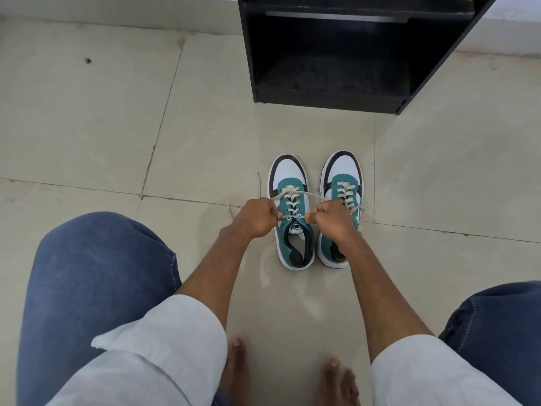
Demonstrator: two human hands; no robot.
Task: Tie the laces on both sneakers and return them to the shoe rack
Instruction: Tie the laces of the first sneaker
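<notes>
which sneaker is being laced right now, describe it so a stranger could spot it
Start at the black shoe rack; two teal-and-white sneakers stand side by side on the beige tiled floor before it. It is the left sneaker, its cream laces pulled by the left hand and right hand.

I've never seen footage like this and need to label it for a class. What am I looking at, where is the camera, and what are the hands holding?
There is no machine here: a person wears one wide-angle camera on their head, looking down at their own arms, so this single picture is their view. They squat barefoot on a tiled floor, knees in blue jeans at either side.

On the floor stand two teal, white and black sneakers side by side, toes pointing away. The left hand and right hand each pinch one end of the cream lace of the left sneaker, pulling it taut. No finished bow shows on it. The right sneaker is partly hidden by the right hand. Beyond stands a black shoe rack.
</notes>
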